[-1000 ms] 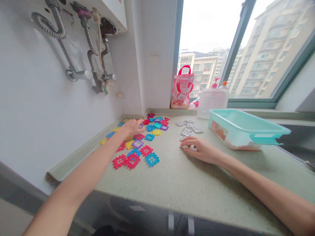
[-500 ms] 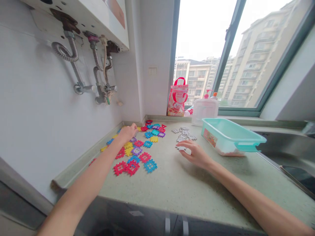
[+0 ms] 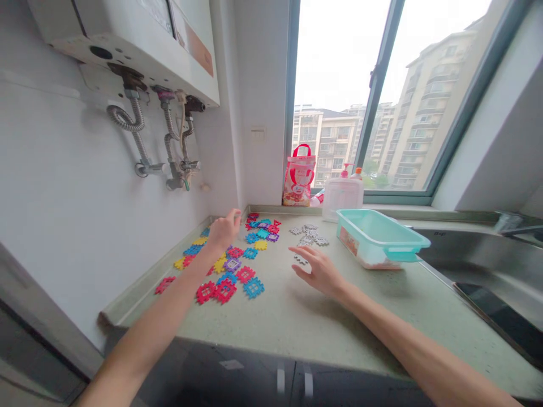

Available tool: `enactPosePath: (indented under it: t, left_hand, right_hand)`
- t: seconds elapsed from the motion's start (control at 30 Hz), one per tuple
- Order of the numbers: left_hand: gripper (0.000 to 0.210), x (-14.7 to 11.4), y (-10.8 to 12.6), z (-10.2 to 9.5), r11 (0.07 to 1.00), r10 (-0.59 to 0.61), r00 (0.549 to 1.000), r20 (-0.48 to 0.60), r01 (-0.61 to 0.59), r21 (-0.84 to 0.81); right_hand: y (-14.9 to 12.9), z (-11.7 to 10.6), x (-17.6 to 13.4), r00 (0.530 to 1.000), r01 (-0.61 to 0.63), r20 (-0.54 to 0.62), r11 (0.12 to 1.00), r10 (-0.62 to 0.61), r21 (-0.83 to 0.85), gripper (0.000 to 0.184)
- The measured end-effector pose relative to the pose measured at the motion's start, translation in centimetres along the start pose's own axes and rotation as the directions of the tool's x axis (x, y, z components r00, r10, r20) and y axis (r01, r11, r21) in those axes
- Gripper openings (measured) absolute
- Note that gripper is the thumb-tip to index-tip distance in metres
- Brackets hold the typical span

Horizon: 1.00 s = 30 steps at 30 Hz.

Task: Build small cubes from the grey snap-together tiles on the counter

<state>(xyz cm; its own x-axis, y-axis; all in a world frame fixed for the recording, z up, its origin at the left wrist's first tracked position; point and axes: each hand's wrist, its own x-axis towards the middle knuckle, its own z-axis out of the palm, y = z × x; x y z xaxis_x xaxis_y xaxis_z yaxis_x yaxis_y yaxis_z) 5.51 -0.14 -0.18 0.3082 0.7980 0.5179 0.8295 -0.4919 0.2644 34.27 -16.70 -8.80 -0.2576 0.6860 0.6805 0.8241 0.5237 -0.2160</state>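
Observation:
Interlocking plastic building pieces in red, blue, yellow and purple lie spread on the left of the counter, among them a blue piece (image 3: 254, 288) and a red piece (image 3: 225, 290). My left hand (image 3: 224, 232) is above the far part of this spread, its fingers bent together. What they hold, if anything, I cannot make out. My forearm covers some of the pieces. Farther right lies a small group of grey-white pieces (image 3: 311, 232). My right hand (image 3: 320, 268) hovers palm down beside them, thumb and fingers apart. A single white piece (image 3: 301, 259) shows under its fingers.
A turquoise plastic basket (image 3: 384, 240) stands on the counter right of the white pieces. Behind it are a clear plastic container (image 3: 343, 198) and a red-handled bag (image 3: 299, 181) by the window. A steel sink (image 3: 441, 246) lies right, with a dark flat object (image 3: 500, 316) at its edge.
My left hand has lifted slightly and its fingers point more upward. The right hand stays open near the white pieces. The whole view has shifted a little.

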Motion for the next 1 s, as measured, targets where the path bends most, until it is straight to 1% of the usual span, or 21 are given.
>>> enactPosePath:
  t: [0.07, 0.1, 0.13, 0.2, 0.27, 0.3, 0.37, 0.4, 0.43, 0.5, 0.57, 0.6, 0.67, 0.77, 0.8, 0.83, 0.87, 0.9, 0.93, 0.97, 1.0]
  left_hand:
    - [0.039, -1.9, 3.9, 0.9, 0.986, 0.090, 0.996, 0.029, -0.085, -0.143]
    - [0.037, -2.9, 5.7, 1.6, 0.970, 0.138, 0.988, 0.064, -0.122, -0.208]
    - [0.035, -3.8, 7.4, 2.5, 0.952, 0.182, 0.978, 0.099, -0.150, -0.266]
    - [0.033, -5.3, 9.8, 4.4, 0.895, 0.254, 0.953, 0.162, -0.168, -0.413]
    - [0.032, -6.3, 10.9, 5.6, 0.825, 0.300, 0.927, 0.225, -0.134, -0.549]
    - [0.031, -6.5, 11.0, 5.9, 0.805, 0.315, 0.916, 0.249, -0.118, -0.581]
    - [0.028, -6.7, 10.5, 5.8, 0.831, 0.334, 0.909, 0.249, -0.159, -0.533]
    - [0.027, -6.7, 10.0, 5.5, 0.860, 0.341, 0.912, 0.230, -0.203, -0.469]
    - [0.027, -6.6, 9.5, 5.1, 0.885, 0.347, 0.916, 0.203, -0.249, -0.393]
    - [0.025, -6.4, 8.4, 4.4, 0.919, 0.349, 0.925, 0.149, -0.306, -0.250]
    - [0.028, -6.1, 7.3, 4.3, 0.945, 0.306, 0.945, 0.113, -0.288, -0.153]
    - [0.032, -5.9, 6.9, 4.4, 0.951, 0.290, 0.952, 0.100, -0.274, -0.146]
    - [0.040, -5.5, 6.0, 5.2, 0.937, 0.299, 0.948, 0.105, -0.271, -0.221]
    - [0.040, -5.2, 5.3, 6.5, 0.869, 0.383, 0.914, 0.133, -0.307, -0.388]
    - [0.040, -5.2, 5.3, 6.8, 0.856, 0.395, 0.909, 0.133, -0.312, -0.412]
    - [0.039, -5.3, 5.3, 7.0, 0.856, 0.391, 0.911, 0.128, -0.309, -0.415]
    - [0.037, -5.4, 5.5, 7.0, 0.850, 0.386, 0.915, 0.116, -0.304, -0.430]
    - [0.034, -5.7, 5.8, 6.8, 0.829, 0.388, 0.917, 0.096, -0.301, -0.472]
    - [0.029, -6.0, 6.1, 6.6, 0.785, 0.405, 0.912, 0.073, -0.305, -0.540]
    - [0.027, -6.4, 6.5, 6.4, 0.712, 0.444, 0.895, 0.043, -0.323, -0.623]
    - [0.037, -7.0, 7.0, 6.2, 0.612, 0.505, 0.863, 0.003, -0.355, -0.706]
  right_hand:
    - [-1.2, 0.2, 0.0, 1.000, 0.000, -0.021, 0.999, 0.001, 0.043, 0.056]
    - [-1.8, 0.4, -0.1, 1.000, 0.007, -0.031, 0.998, -0.005, 0.056, 0.056]
    - [-2.3, 0.6, -0.1, 0.999, 0.018, -0.039, 0.998, -0.016, 0.058, 0.052]
    - [-2.9, 0.9, -0.2, 0.998, 0.038, -0.060, 0.999, -0.036, 0.030, 0.037]
    - [-2.9, 1.0, -0.2, 0.996, 0.058, -0.063, 0.998, -0.059, -0.015, 0.024]
    - [-2.7, 0.8, -0.1, 0.996, 0.077, -0.046, 0.996, -0.079, -0.042, 0.018]
    - [-1.9, 0.1, 0.2, 0.994, 0.103, 0.035, 0.987, -0.100, -0.126, 0.006]
    - [-1.4, -0.4, 0.4, 0.992, 0.102, 0.090, 0.978, -0.087, -0.180, 0.006]
    - [-0.9, -1.1, 0.6, 0.988, 0.087, 0.142, 0.967, -0.053, -0.239, 0.011]
    - [0.2, -2.8, 0.9, 0.974, 0.008, 0.214, 0.929, 0.077, -0.370, 0.019]
    - [1.1, -4.3, 0.8, 0.939, -0.109, 0.232, 0.860, 0.254, -0.499, 0.024]
    - [1.6, -4.9, 0.6, 0.915, -0.163, 0.226, 0.819, 0.334, -0.550, 0.026]
    - [2.3, -5.7, -0.1, 0.866, -0.230, 0.227, 0.757, 0.446, -0.611, 0.026]
    - [3.0, -6.0, -1.1, 0.823, -0.234, 0.288, 0.754, 0.489, -0.614, 0.018]
    - [3.1, -6.0, -1.2, 0.821, -0.233, 0.298, 0.762, 0.488, -0.604, 0.022]
    - [3.0, -6.0, -1.1, 0.831, -0.236, 0.292, 0.776, 0.473, -0.585, 0.031]
    - [2.7, -6.0, -0.9, 0.857, -0.236, 0.272, 0.803, 0.437, -0.548, 0.043]
    - [2.2, -5.9, -0.7, 0.894, -0.227, 0.241, 0.846, 0.378, -0.483, 0.056]
    - [1.4, -5.7, -0.4, 0.934, -0.201, 0.200, 0.899, 0.296, -0.389, 0.069]
    - [0.5, -5.4, -0.1, 0.968, -0.153, 0.153, 0.950, 0.200, -0.273, 0.082]
    - [-0.5, -4.8, 0.0, 0.989, -0.084, 0.109, 0.985, 0.101, -0.150, 0.095]
